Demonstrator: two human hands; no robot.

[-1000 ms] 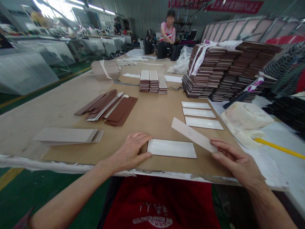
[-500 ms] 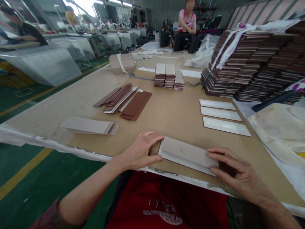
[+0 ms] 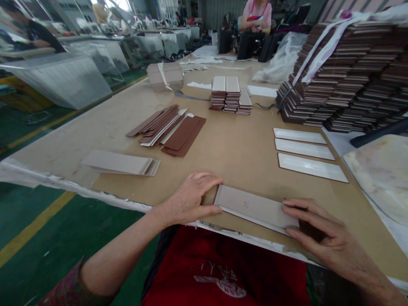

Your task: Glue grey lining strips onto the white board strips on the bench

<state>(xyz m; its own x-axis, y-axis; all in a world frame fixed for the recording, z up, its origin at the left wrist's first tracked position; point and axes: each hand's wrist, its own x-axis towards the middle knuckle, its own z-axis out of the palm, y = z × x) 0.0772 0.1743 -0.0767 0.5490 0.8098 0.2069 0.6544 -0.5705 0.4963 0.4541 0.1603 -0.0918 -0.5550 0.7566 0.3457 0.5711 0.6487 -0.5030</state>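
A grey cardboard strip (image 3: 255,207), with a small handwritten mark on it, lies near the table's front edge. Beneath it a thin pale border of another piece shows along the front and left edges. My left hand (image 3: 191,199) grips the strip's left end between thumb and fingertips. At the opposite end, the fingers and thumb of my right hand (image 3: 318,227) hold its two long edges. To the left sits a small fanned pile of grey cardboard strips (image 3: 117,162). Brown strips (image 3: 185,134) lie overlapped behind that pile.
Three white-faced strips (image 3: 310,167) lie in a row on the right. Behind are short stacks of strips (image 3: 225,91) and a tall brown stack (image 3: 344,72). A whitish slab (image 3: 379,174) rests at the right edge. A person in pink (image 3: 256,17) is at the far end.
The grey cardboard strip has come down flatter onto the piece beneath, its front edge lower. Both hands keep their hold at its ends. The view has tilted slightly downward.
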